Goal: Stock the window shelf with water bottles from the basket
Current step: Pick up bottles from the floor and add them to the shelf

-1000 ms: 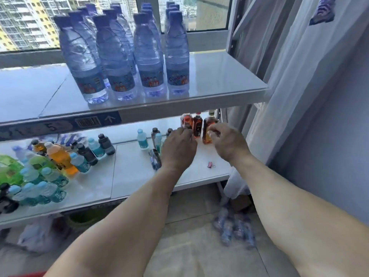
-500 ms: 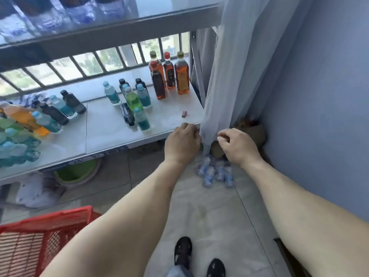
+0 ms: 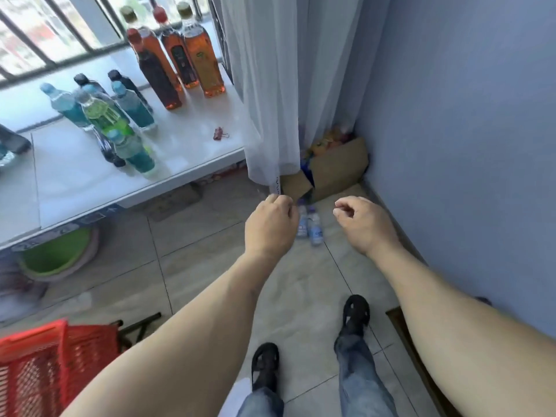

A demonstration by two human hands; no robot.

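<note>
Small water bottles (image 3: pixel 310 225) lie on the tiled floor near the corner, partly hidden behind my left hand. My left hand (image 3: pixel 270 225) hovers above them with its fingers loosely curled and nothing in it. My right hand (image 3: pixel 362 222) hangs to the right of the bottles, fingers also loosely curled and holding nothing. The red plastic basket (image 3: pixel 51 362) sits at the bottom left on the floor. The upper window shelf is out of view.
A white lower shelf (image 3: pixel 192 152) at the upper left carries amber tea bottles (image 3: pixel 177 55), blue and green drink bottles (image 3: pixel 114 118) and a small clip (image 3: pixel 219 133). A white curtain (image 3: pixel 270 85) hangs over a cardboard box (image 3: pixel 334 170). A green basin (image 3: pixel 57 254) sits under the shelf; blue wall right.
The view has tilted down from the stocked top shelf to the floor. Both hands have dropped past the lower shelf's edge and now hover over the bottles on the floor.
</note>
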